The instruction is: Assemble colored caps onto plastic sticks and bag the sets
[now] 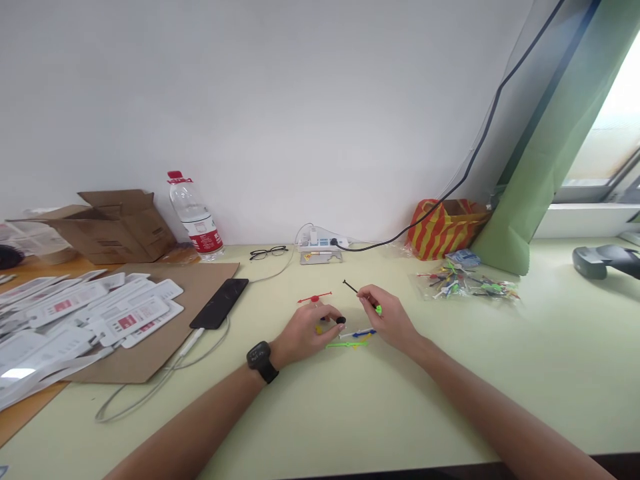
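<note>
My left hand [313,330], with a black watch [263,360] on its wrist, pinches a small black round piece [341,321] between thumb and fingertip. In my right hand [387,313] is a thin black plastic arrow [351,287], held at one end and pointing up and to the left. A bright green piece [379,309] shows by the right fingers; whether the hand holds it I cannot tell. Beyond my left hand lies a red arrow with a round centre [315,299]. Between the hands are a blue arrow [365,333] and a green arrow [345,345], with yellow and white bits partly hidden.
A plastic bag of colourful arrows [465,283] lies right, before a red-yellow striped bag [435,230]. Along the wall are a power strip [325,243], glasses [269,253] and a bottle [197,220]. Left are a phone [220,304], cardboard [165,327] and white cards [130,317].
</note>
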Motion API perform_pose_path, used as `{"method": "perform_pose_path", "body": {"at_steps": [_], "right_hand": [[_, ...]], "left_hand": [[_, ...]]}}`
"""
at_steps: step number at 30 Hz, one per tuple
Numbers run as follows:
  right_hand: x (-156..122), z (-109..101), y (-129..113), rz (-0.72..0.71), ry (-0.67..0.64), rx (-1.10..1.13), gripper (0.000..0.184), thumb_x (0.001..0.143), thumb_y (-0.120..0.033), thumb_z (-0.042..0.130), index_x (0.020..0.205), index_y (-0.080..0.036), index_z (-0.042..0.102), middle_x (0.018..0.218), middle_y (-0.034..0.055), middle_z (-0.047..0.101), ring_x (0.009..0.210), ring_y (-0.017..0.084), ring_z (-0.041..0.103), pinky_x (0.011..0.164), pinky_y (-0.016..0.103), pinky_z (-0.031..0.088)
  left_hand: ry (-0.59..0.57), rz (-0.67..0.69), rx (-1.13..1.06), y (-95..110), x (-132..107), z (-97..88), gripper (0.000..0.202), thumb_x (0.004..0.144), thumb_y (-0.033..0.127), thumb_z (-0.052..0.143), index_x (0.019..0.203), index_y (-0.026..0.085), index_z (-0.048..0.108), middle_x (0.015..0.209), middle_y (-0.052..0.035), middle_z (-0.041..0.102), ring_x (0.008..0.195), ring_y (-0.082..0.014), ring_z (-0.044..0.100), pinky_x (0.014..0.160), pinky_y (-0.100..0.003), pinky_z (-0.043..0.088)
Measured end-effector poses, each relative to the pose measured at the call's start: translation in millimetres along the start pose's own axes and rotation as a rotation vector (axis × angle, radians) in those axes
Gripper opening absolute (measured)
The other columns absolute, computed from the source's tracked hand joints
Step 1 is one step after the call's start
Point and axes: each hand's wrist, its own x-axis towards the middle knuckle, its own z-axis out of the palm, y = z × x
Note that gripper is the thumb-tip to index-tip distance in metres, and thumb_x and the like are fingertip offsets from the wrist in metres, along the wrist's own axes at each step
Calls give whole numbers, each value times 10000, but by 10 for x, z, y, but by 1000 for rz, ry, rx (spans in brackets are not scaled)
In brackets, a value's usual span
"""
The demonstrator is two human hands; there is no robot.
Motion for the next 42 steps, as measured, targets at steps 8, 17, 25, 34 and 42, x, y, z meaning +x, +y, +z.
{"method": "perform_pose_path", "body": {"at_steps": [8,17,25,34,42], "right_hand": [[30,19,-43,217,-1,366,213,1013,-424,491,1057,-228,564,871,37,631,708,173,550,667,315,445],[46,-79,-336,303,-128,736,292,932,-418,676,1148,-240,593,1075,71,720,922,182,657,905,365,515],[7,3,-332,293,-87,681,290,885,-471,734,999,-224,633,1029,60,701,936,232,747,927,400,559],[-9,17,-299,132,-97,280,146,958,-333,593,901,-215,655,819,25,665,723,176,608,651,301,486],[-34,29,-289,17,-84,171,147,983,-321,549,922,-234,651,839,46,660,713,196,598,675,337,484]], "left_hand": [[130,-109,-262,51,26,43,184,867,306,746,1022,208,762,955,-60,763,834,-189,694,803,-328,560],[267,-317,-823,115,63,202,361,762,302,860,1087,179,763,1084,-99,731,956,-212,711,884,-347,593],[306,-344,-808,60,73,168,372,773,325,858,1098,183,745,921,-63,760,884,-197,727,851,-323,597],[263,-284,-662,118,57,147,335,789,350,838,1063,175,760,1126,-112,747,986,-235,722,886,-360,602],[230,-147,-415,134,28,115,219,901,357,719,1050,201,755,1000,-86,773,909,-217,724,820,-329,586]]}}
